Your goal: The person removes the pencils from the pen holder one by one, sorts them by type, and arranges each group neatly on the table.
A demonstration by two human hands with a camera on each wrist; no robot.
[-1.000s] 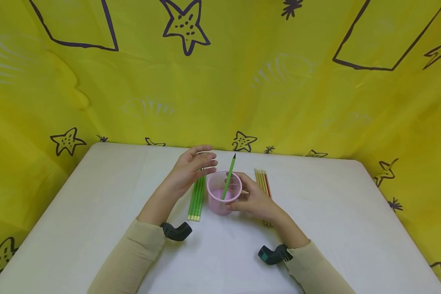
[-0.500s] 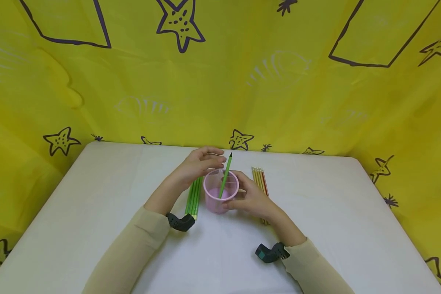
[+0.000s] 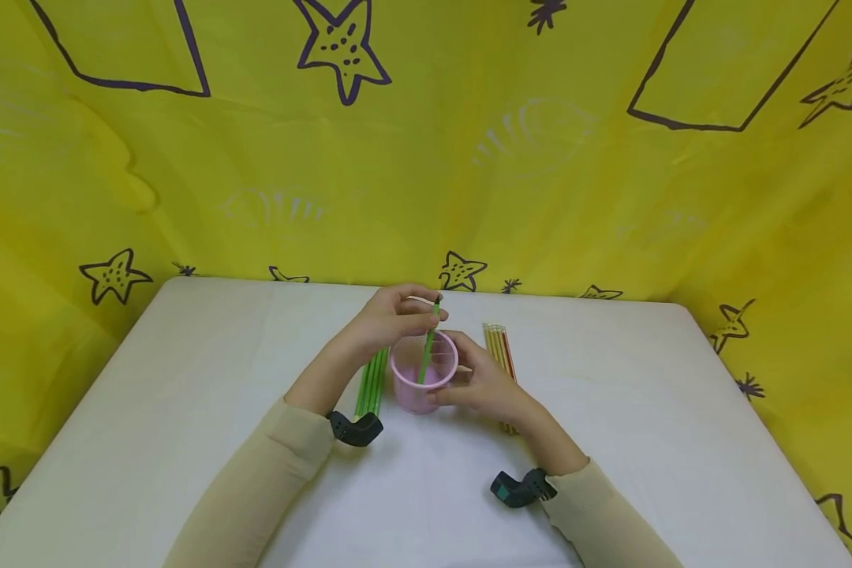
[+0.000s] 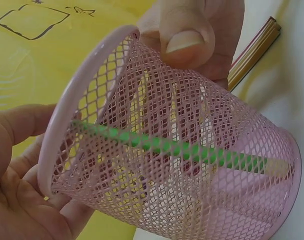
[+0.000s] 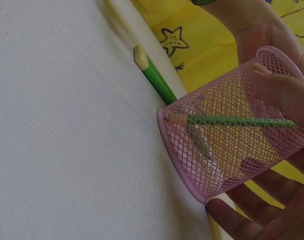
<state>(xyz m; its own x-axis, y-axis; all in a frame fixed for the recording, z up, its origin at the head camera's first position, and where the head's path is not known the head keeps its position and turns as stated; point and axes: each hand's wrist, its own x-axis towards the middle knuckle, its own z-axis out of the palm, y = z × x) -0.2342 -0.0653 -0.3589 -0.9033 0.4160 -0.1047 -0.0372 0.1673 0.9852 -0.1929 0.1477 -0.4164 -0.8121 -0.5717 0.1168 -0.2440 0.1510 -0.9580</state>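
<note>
A pink mesh pencil cup [image 3: 413,398] stands upright on the white table, slightly tilted at most. My right hand [image 3: 493,386] grips its right side, with the thumb [image 4: 187,45] pressed on the mesh in the left wrist view. One green pencil [image 3: 427,359] leans inside the cup, dark point up. Over the cup's far-left rim, my left hand [image 3: 397,315] pinches that pencil near its top between thumb and fingers. Through the mesh in the right wrist view, the pencil's pale lower end [image 5: 178,119] shows near the base.
Left of the cup lies a row of green pencils [image 3: 371,383], partly under my left wrist. Yellow pencils and a red one [image 3: 498,343] lie to the right, partly behind my right hand. A yellow patterned cloth [image 3: 426,158] hangs behind the table.
My left hand has moved right from above the green row to the pencil in the cup and closed on its upper end. The right hand stays on the cup.
</note>
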